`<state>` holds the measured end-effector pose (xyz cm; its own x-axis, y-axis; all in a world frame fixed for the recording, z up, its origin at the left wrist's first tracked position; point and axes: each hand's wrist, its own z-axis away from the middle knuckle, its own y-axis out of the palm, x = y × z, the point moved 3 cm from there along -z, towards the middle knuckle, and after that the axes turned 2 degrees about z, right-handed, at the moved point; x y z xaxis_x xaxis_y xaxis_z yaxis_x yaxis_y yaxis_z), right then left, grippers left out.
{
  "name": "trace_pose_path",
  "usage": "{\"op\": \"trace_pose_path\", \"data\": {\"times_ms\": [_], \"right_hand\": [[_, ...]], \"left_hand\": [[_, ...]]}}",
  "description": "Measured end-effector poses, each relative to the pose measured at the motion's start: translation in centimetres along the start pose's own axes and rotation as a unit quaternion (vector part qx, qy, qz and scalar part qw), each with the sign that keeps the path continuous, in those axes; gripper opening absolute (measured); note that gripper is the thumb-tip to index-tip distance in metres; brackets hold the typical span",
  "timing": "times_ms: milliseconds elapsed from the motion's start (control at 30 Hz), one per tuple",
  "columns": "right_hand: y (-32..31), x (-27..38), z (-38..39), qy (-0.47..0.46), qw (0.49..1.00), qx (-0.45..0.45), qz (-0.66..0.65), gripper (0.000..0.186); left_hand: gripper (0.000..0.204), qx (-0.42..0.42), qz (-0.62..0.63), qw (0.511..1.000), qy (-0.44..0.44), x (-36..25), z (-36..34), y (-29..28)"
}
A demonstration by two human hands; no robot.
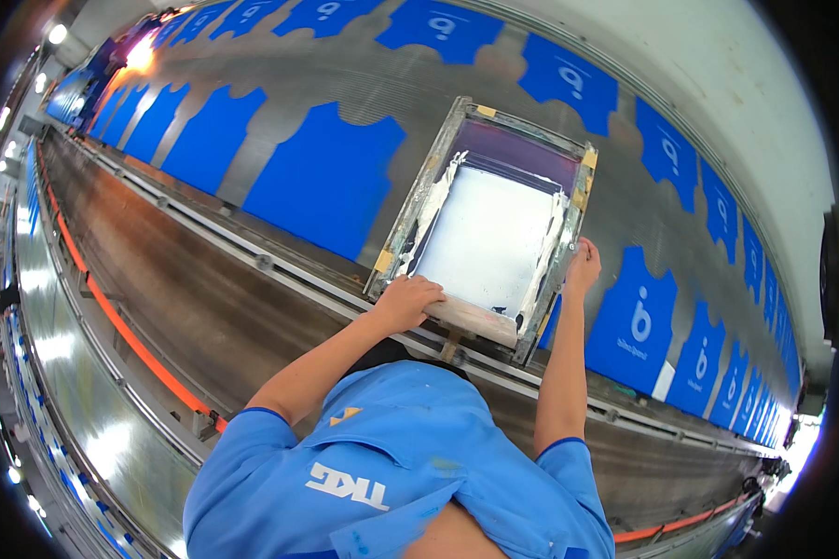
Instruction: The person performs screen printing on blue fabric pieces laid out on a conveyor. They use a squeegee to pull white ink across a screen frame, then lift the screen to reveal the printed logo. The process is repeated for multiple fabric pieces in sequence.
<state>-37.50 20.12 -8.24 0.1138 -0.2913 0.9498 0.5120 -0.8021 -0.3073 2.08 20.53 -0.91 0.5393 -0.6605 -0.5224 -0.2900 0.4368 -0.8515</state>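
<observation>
A screen printing frame lies tilted over the long printing table in front of me, its mesh covered by white ink with smears along both sides. My left hand is closed over the near left corner, its fingers at the end of a pale wooden-looking bar across the near edge. At the right side rail, my right hand is closed with its fingertips on the frame. Under the frame, a bit of blue fabric shows at the lower right.
Blank blue garment panels lie left along the table. Printed blue panels with white marks lie right, and more along the far side. A metal rail edges the near side. An orange strip runs behind me.
</observation>
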Motion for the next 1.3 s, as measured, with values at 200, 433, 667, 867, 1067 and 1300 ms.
{"op": "trace_pose_path", "data": {"times_ms": [200, 433, 667, 867, 1067, 1300], "right_hand": [[4.7, 0.1, 4.2, -0.022, 0.995, 0.022, -0.094, 0.02], [8.3, -0.7, 8.9, 0.034, 0.992, 0.057, -0.111, 0.021], [4.6, 2.2, 8.0, 0.007, 1.0, 0.026, 0.011, 0.023], [5.2, 1.7, 6.2, 0.037, 0.991, 0.078, 0.105, 0.024], [6.8, 11.7, 2.2, -0.322, 0.871, 0.102, 0.357, 0.038], [17.3, 14.8, -3.5, -0.248, 0.806, 0.295, 0.449, 0.038]], "left_hand": [[0.038, 0.047, -0.064, 0.993, -0.09, 3.6, 1.6, -5.1], [0.052, 0.146, -0.083, 0.979, -0.116, 6.7, 4.4, -6.6], [0.059, 0.074, -0.037, 0.996, -0.047, 4.5, 4.7, -8.3], [0.052, 0.017, -0.01, 0.998, -0.058, 7.8, -7.6, -9.5], [0.04, 0.04, -0.092, 0.994, -0.046, 14.6, -23.4, -12.2], [0.033, 0.113, -0.084, 0.983, -0.117, 16.8, -27.8, -12.9]]}}
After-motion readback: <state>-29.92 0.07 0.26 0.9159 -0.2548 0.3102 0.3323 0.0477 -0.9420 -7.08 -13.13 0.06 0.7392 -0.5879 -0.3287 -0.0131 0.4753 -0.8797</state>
